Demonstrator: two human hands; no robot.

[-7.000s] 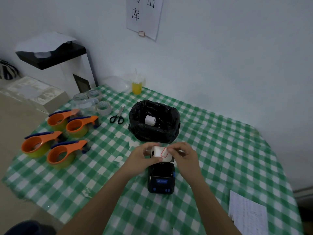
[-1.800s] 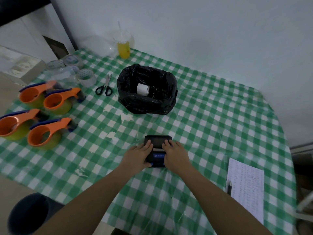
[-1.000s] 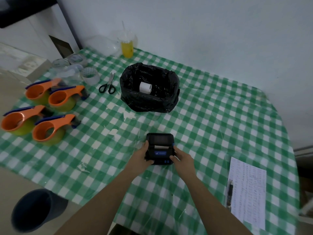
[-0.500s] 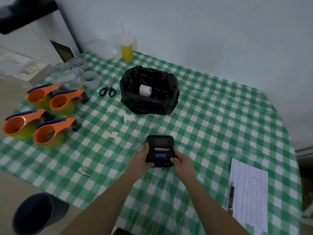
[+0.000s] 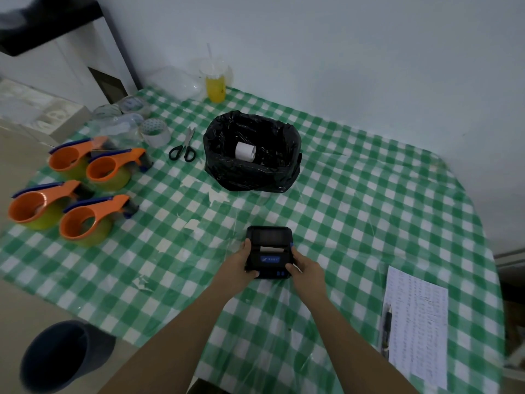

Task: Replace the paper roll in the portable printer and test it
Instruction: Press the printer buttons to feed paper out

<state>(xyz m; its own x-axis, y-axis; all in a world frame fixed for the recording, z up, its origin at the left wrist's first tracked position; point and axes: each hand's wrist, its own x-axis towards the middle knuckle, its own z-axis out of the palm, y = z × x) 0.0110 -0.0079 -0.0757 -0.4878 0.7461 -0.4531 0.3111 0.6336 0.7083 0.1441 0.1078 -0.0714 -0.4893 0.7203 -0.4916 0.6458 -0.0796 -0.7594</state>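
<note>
A small black portable printer [image 5: 268, 248] with a blue label lies flat on the green checked tablecloth. Its lid is down and a thin strip of white paper shows at the slot. My left hand [image 5: 237, 268] grips its left side, thumb along the edge. My right hand [image 5: 306, 270] grips its right side near the front buttons. Behind it stands a bin lined with a black bag [image 5: 251, 155], and a white paper roll [image 5: 245, 151] lies inside.
Several orange tape dispensers [image 5: 93, 220] sit at the left, with tape rolls [image 5: 154, 132] and scissors [image 5: 183, 149] behind them. A cup of yellow drink [image 5: 216, 81] is by the wall. A printed sheet [image 5: 416, 325] and pen [image 5: 387, 328] lie at the right. A dark bucket [image 5: 56, 356] stands on the floor.
Seven seconds ago both hands held a white roll above the printer; now the printer is closed. Both hands slid from its top to its sides and have stayed there.
</note>
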